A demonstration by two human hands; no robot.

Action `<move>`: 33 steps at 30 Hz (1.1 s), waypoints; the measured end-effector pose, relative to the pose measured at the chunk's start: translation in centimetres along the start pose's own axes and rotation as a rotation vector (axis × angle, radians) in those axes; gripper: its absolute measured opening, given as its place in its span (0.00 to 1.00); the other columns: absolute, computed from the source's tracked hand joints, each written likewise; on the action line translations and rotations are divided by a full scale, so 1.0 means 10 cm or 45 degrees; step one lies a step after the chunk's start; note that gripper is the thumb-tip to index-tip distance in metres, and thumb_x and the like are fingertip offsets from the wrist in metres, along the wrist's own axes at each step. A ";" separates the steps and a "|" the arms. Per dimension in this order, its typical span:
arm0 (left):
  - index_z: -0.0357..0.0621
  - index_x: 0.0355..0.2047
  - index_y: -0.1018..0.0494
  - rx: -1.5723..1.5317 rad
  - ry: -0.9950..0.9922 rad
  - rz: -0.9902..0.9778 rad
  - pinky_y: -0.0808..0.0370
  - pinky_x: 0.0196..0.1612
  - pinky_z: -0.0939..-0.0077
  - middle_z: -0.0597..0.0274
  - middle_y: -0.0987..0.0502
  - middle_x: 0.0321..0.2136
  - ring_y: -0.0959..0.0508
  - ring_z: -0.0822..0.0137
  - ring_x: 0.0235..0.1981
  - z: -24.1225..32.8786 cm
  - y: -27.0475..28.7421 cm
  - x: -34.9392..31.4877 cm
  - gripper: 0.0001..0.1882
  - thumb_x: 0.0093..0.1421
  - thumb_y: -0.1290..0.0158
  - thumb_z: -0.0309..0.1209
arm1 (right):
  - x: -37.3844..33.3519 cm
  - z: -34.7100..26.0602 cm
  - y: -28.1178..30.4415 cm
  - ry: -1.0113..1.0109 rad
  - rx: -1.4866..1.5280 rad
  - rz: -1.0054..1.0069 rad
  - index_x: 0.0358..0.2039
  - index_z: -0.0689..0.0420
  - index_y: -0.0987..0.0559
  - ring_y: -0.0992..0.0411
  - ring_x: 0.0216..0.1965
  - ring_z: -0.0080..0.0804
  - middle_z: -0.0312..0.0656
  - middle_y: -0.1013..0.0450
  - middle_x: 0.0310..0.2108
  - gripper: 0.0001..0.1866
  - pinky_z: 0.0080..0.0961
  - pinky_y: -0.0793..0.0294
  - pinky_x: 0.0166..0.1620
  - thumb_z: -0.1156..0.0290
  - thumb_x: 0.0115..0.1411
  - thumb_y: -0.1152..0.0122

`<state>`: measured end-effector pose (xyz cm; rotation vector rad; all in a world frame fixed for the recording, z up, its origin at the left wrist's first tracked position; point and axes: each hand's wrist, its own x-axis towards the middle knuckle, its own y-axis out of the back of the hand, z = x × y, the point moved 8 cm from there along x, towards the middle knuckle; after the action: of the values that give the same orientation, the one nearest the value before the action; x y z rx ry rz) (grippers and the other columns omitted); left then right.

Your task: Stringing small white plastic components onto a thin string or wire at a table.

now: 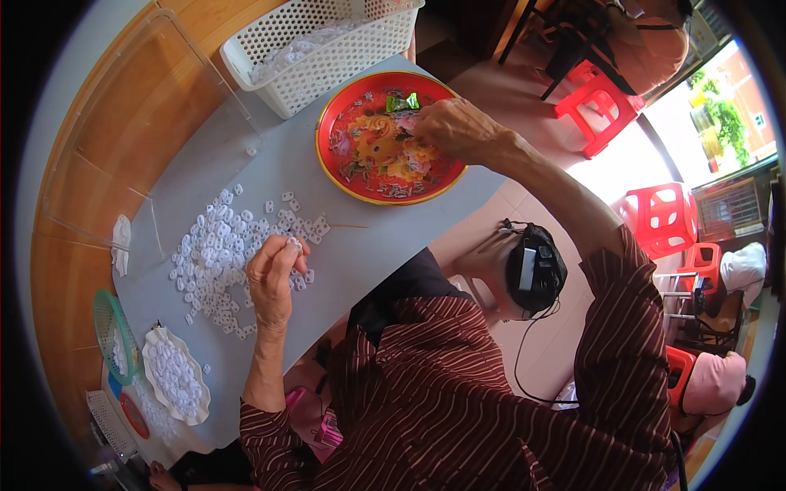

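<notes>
My left hand (pixel 277 277) is raised over the near edge of a loose pile of small white plastic pieces (pixel 214 241), many with a hole in them. Between its thumb and fingertips sits one small white plastic piece (pixel 293 243). My right hand (pixel 458 131) reaches over the right rim of a round red tray (pixel 323 155) with a flower pattern. Its fingers are bent together and pointing down at the tray; whatever they hold is hidden. Many small thin silvery metal pieces (pixel 399 191) lie scattered in the tray, beside a shiny green wrapper (pixel 402 102).
A white perforated basket (pixel 299 94) with more pieces stands behind the tray. A thin brown stick (pixel 348 226) lies near the pile. At left are a clear plastic box (pixel 98 155), a green basket (pixel 105 331) and a scalloped white dish (pixel 196 417). Red stools (pixel 602 114) and other people are farther right.
</notes>
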<state>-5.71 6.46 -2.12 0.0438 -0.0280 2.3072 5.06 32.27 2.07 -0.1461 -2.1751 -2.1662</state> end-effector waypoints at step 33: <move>0.36 0.23 0.30 -0.013 0.000 -0.014 0.34 0.27 0.83 0.64 0.28 0.22 0.34 0.78 0.20 0.00 -0.01 0.00 0.08 0.57 0.54 0.27 | -0.01 0.22 0.07 -0.459 0.718 0.227 0.26 0.64 0.22 0.24 0.27 0.34 0.46 0.24 0.23 0.09 0.26 0.26 0.33 0.74 0.43 0.38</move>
<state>-5.57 6.53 -2.12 0.0384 -0.0391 2.2961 5.29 34.45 2.77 -0.7040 -2.7389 -1.4488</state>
